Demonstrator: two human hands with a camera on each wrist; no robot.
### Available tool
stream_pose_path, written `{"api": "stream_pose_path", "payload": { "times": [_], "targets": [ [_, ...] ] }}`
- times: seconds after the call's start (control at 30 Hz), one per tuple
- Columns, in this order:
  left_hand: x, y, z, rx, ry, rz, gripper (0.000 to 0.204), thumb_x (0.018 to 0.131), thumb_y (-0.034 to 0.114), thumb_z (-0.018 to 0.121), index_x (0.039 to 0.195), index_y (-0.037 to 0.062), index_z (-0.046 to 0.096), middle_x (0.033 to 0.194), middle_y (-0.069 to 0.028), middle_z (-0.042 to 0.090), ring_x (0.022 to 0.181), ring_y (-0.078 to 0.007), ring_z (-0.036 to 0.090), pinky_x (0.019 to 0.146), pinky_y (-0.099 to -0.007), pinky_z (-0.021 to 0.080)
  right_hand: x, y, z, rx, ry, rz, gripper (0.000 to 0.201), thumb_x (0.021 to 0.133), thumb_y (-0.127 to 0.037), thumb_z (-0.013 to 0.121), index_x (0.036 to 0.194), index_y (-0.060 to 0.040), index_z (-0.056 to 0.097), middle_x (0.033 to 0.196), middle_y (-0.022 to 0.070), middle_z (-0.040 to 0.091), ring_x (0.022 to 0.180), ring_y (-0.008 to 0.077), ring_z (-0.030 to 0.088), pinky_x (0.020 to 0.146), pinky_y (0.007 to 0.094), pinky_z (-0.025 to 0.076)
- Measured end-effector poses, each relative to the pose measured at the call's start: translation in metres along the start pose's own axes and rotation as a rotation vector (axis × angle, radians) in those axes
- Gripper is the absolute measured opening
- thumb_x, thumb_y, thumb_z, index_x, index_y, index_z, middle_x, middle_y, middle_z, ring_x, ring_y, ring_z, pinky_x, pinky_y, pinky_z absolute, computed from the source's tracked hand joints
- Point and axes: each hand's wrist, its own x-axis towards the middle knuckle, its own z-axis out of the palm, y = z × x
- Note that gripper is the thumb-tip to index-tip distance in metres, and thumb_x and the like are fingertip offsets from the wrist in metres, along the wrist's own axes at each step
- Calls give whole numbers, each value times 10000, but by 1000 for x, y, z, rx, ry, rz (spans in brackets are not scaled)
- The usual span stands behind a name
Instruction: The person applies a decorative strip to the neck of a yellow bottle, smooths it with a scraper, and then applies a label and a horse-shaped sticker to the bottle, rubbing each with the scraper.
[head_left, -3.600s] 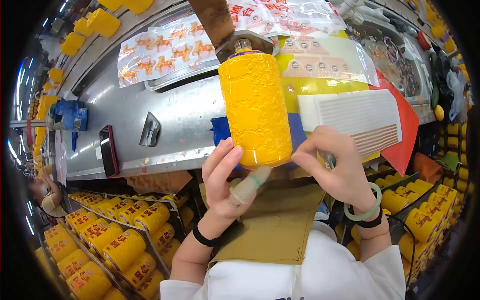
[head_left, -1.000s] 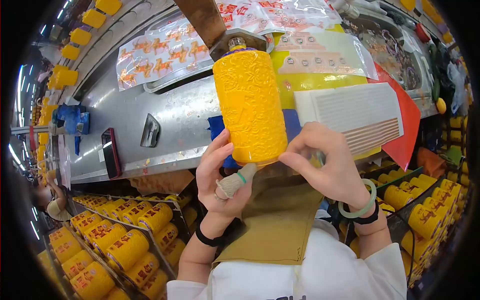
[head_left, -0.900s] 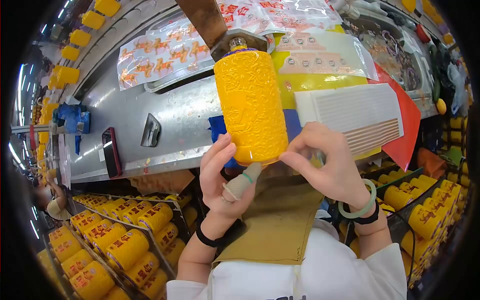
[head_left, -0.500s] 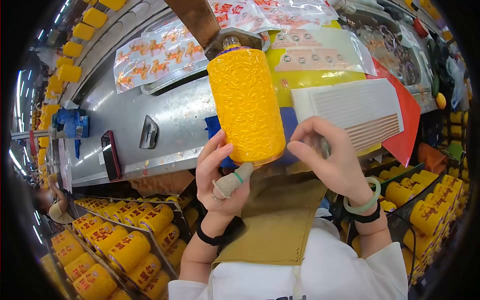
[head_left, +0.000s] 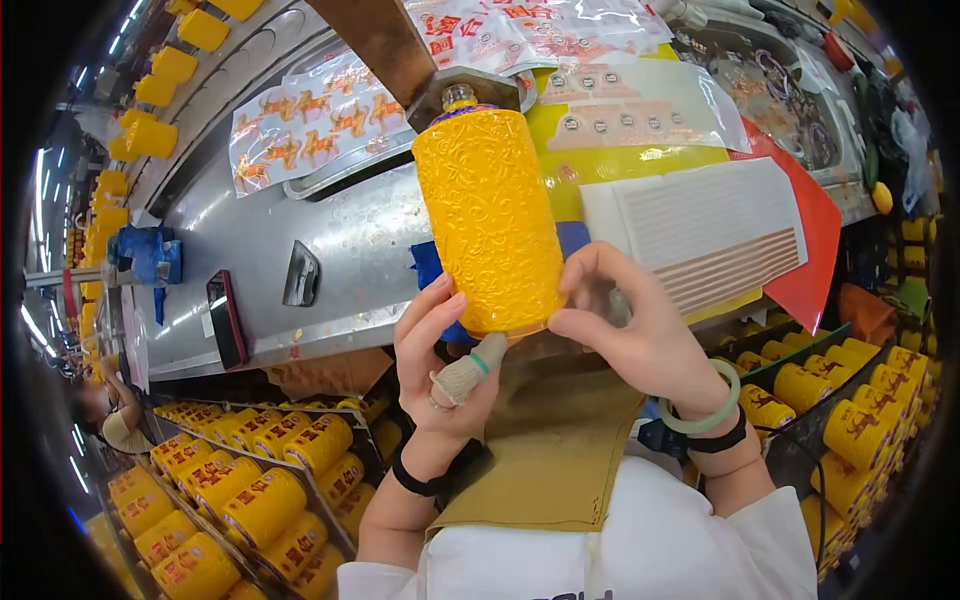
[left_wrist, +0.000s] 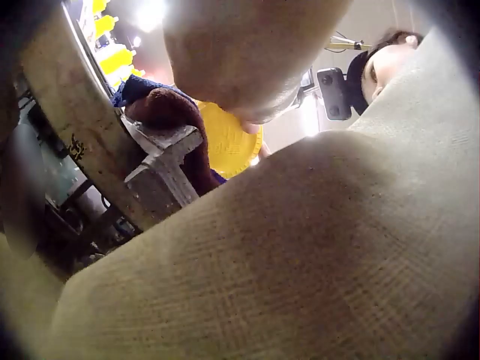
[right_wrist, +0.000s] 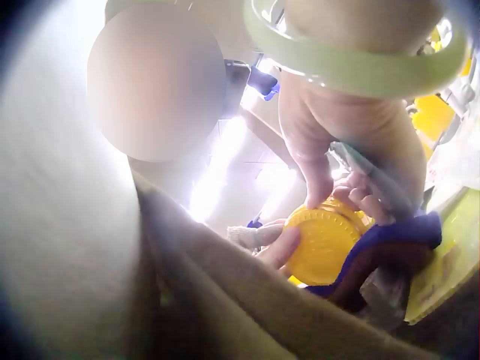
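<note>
A yellow bottle point(head_left: 490, 220) with raised floral relief lies tilted, its clear neck at a brown metal bracket point(head_left: 395, 60) and its base toward me. My left hand point(head_left: 440, 370) holds the lower left of the bottle, fingers along its side. The left thumb, in a cloth cover point(head_left: 465, 378) with a green band, is at the base. My right hand point(head_left: 630, 325) grips the bottle's lower right edge between thumb and index finger. In the right wrist view, a flat grey-green piece point(right_wrist: 367, 169) sits inside the right hand. Blue cloth point(right_wrist: 397, 232) lies under the bottle.
Decal sheets point(head_left: 320, 125) and a ribbed white pad point(head_left: 710, 225) lie on the metal table point(head_left: 370, 230). A phone point(head_left: 227, 318) and a dark scraper-like piece point(head_left: 301, 274) are at left. Crates of yellow bottles point(head_left: 262, 510) stand below on both sides. Another person point(head_left: 122, 415) is far left.
The bottle has turned, showing a different part of its relief. My right hand came away half a second ago and is back against the bottle's lower right edge. The left hand stays at the base.
</note>
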Motion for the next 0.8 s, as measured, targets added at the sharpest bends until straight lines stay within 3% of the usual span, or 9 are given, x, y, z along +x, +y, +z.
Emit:
{"api": "stream_pose_path", "payload": {
  "times": [0.07, 0.17, 0.33, 0.43, 0.5, 0.63, 0.7, 0.73, 0.8],
  "targets": [
    [4, 2, -4, 25, -31, 9, 544, 779, -76, 835, 1279, -34, 626, 1320, -177, 623, 1250, -350, 622, 1058, -422, 528, 1, -2, -5, 110, -61, 103, 228, 929, -107, 763, 1073, -29, 604, 888, 1, 578, 791, 101, 499, 727, 268, 433],
    [3, 5, -1, 2, -26, -56, 540, 774, -80, 836, 1273, -25, 637, 1319, -172, 625, 1248, -347, 623, 1056, -420, 528, 1, 3, 3, -21, 8, -19, 245, 925, -100, 765, 1088, -36, 595, 874, -11, 553, 791, 89, 493, 718, 264, 426],
    [3, 9, 0, -56, 15, -140, 510, 770, -85, 835, 1244, -20, 659, 1318, -166, 627, 1246, -345, 624, 1059, -415, 526, 2, 0, -3, 73, -45, 63, 252, 928, -103, 765, 1093, -37, 586, 894, -11, 548, 795, 82, 493, 724, 263, 425],
    [5, 10, -2, -46, 9, -153, 483, 768, -86, 832, 1213, 41, 695, 1316, -158, 629, 1250, -349, 622, 1065, -429, 529, 3, 0, -7, 33, -67, 51, 218, 955, -106, 735, 1090, -28, 583, 918, -3, 559, 825, 86, 509, 757, 267, 440],
    [6, 4, -7, 62, -82, 68, 425, 786, -73, 819, 1161, 108, 734, 1334, -148, 628, 1254, -353, 621, 1064, -446, 538, 3, 2, -8, -6, -90, 20, 191, 979, -109, 708, 1090, -21, 581, 935, 5, 570, 851, 92, 525, 785, 272, 455],
    [20, 15, -5, 166, -125, 114, 353, 790, -17, 839, 1092, 151, 765, 1349, -133, 630, 1246, -360, 619, 1048, -468, 552, 3, 2, -5, 106, -38, 25, 167, 1066, -160, 596, 1109, 0, 577, 976, 36, 600, 941, 125, 566, 879, 292, 478],
    [31, 19, -1, 276, -223, 240, 296, 781, 55, 866, 1051, 136, 777, 1333, -120, 649, 1229, -365, 622, 1029, -480, 562, 3, 0, -5, 112, -42, 40, 190, 1089, -183, 564, 1117, 5, 576, 988, 45, 607, 966, 138, 576, 904, 298, 480],
    [34, 21, 0, 274, -209, 249, 296, 781, 55, 866, 1051, 136, 777, 1333, -120, 649, 1229, -365, 622, 1029, -480, 562, 3, 0, -5, 104, -44, 23, 201, 1095, -202, 558, 1123, -4, 581, 981, 38, 600, 956, 129, 570, 886, 287, 476],
    [36, 27, -2, 210, -252, 83, 310, 782, -102, 766, 974, 140, 804, 1218, -102, 711, 1269, -423, 599, 1061, -540, 541, 0, -2, -9, 85, -40, -1, 213, 1101, -221, 552, 1128, -12, 585, 974, 32, 594, 946, 121, 565, 869, 277, 471]
  ]
}}
